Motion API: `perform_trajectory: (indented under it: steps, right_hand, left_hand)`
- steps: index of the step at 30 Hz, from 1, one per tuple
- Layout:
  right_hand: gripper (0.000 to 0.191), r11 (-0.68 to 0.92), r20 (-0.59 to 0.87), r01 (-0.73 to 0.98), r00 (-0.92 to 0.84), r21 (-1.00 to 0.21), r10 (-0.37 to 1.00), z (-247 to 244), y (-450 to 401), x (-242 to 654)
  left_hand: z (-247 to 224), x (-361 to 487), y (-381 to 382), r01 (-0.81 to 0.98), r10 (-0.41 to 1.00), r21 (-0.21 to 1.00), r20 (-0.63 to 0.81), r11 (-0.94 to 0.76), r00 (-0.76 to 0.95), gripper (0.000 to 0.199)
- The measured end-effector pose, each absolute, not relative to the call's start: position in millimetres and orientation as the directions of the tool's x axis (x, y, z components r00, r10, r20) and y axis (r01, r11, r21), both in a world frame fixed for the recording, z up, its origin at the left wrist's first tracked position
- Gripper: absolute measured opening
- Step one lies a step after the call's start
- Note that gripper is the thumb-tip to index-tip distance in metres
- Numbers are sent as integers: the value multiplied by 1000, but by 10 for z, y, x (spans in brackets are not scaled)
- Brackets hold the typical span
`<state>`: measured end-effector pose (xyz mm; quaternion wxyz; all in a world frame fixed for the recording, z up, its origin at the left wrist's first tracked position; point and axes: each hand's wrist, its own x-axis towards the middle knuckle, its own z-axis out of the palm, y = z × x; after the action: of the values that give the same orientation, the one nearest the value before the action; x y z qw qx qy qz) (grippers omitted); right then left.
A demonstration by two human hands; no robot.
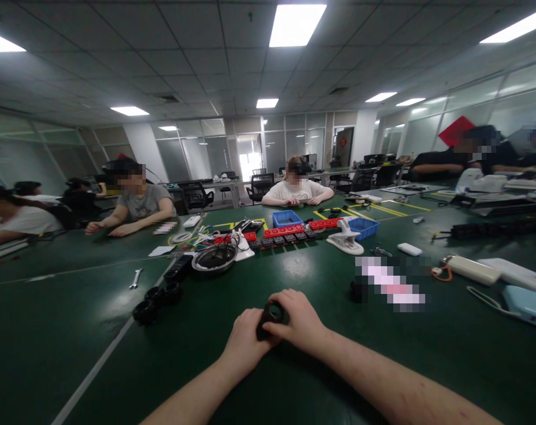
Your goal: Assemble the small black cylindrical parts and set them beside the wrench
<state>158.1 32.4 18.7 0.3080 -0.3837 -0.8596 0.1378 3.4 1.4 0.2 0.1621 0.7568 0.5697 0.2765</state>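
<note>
Both of my hands meet over the near middle of the green table (197,366). Between them is a small black ring-shaped part (264,326) with a round opening facing up. My left hand (245,337) is closed around its left side. From the right, my right hand (302,319) grips it, fingers over the far rim and thumb across the near side. My fingers hide much of the part. Several similar black round parts (157,300) stand in a group to the left. Another small black piece (356,291) lies to the right.
A wrench (136,278) lies left. Beyond my hands are a round metal-rimmed dish (215,258), red socket strips (283,230), blue bins (287,217) and a white clamp (345,239). A cream cylinder (471,268) and a light blue case (529,304) lie right. Several people sit around.
</note>
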Motion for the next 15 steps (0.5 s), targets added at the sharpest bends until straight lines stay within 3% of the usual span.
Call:
perform_trajectory:
  steps: [4, 8, 15]
  right_hand:
    - [38, 643, 544, 377, -344, -667, 766, 119, 423, 1656]
    - [34, 530, 408, 354, -366, -770, 837, -66, 536, 1670]
    - [39, 460, 254, 547, -411, -699, 875, -167, 586, 1670]
  left_hand:
    - [-9, 34, 21, 812, 968, 529, 180, -246, 176, 32]
    - [24, 0, 24, 849, 979, 493, 158, -190, 127, 34]
    - [98, -468, -16, 918, 986, 396, 164, -25, -44, 41]
